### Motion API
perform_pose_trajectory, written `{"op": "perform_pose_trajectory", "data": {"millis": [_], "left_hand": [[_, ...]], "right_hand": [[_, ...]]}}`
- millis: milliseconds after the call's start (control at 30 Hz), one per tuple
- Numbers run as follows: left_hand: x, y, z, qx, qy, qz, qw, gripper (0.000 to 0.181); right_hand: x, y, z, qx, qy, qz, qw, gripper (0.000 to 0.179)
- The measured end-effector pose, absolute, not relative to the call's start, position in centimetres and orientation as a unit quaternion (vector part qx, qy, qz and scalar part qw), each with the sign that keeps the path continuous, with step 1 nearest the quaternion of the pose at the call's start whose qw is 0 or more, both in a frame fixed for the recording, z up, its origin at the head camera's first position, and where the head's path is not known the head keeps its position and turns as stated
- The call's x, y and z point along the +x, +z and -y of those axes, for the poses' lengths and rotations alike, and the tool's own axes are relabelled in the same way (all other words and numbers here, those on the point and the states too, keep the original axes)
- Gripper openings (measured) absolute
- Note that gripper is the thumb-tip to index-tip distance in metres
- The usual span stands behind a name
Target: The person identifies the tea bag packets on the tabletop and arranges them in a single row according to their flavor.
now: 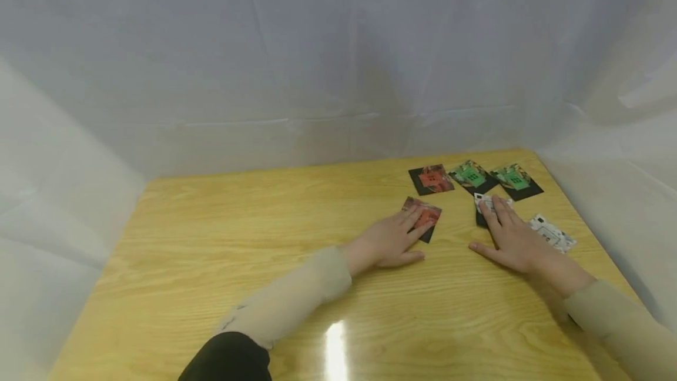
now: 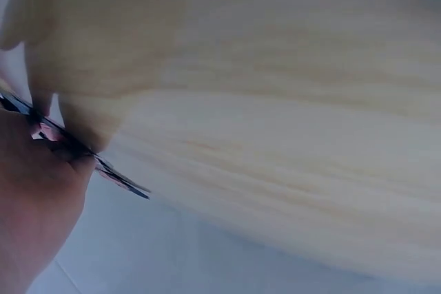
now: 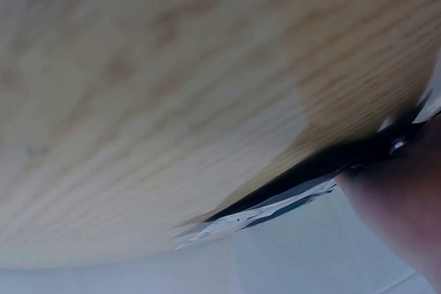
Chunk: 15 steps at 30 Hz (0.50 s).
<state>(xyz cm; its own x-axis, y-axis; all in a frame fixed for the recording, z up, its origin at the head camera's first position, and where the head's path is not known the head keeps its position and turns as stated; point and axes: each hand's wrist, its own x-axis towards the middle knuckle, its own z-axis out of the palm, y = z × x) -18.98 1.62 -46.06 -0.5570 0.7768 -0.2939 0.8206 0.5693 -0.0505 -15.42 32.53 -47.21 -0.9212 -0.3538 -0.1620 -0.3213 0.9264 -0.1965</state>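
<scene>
Indeed, left hand point(image 1: 394, 241) touches red card point(image 1: 431, 214), right hand point(image 1: 517, 243) white card point(image 1: 482, 198).

A red-faced card point(image 1: 431, 214) with a black band toward 5 o'clock is lying askew on the tabletop point(image 1: 254, 222), the left fingers point(image 1: 408, 219) covering part of its face. At 3 o'clock from it, a white patterned card point(image 1: 482, 198), black toward 7 o'clock, is lying partly hidden beneath the right fingers point(image 1: 501, 210).
</scene>
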Motion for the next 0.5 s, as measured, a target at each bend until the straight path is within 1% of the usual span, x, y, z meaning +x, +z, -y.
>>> {"op": "perform_pose_trajectory", "data": {"millis": [233,500], "left_hand": [[-19.2,-46.1,1.8,0.428,-0.062,-0.891,0.139,0.079],[-19.6,-46.3,7.7,0.384,-0.028,-0.915,0.121,0.084]], "right_hand": [[-15.4,-47.1,-32.6,-0.175,-0.084,-0.977,0.092,0.105],[-15.6,-47.2,-32.7,-0.177,-0.092,-0.975,0.094,0.105]]}}
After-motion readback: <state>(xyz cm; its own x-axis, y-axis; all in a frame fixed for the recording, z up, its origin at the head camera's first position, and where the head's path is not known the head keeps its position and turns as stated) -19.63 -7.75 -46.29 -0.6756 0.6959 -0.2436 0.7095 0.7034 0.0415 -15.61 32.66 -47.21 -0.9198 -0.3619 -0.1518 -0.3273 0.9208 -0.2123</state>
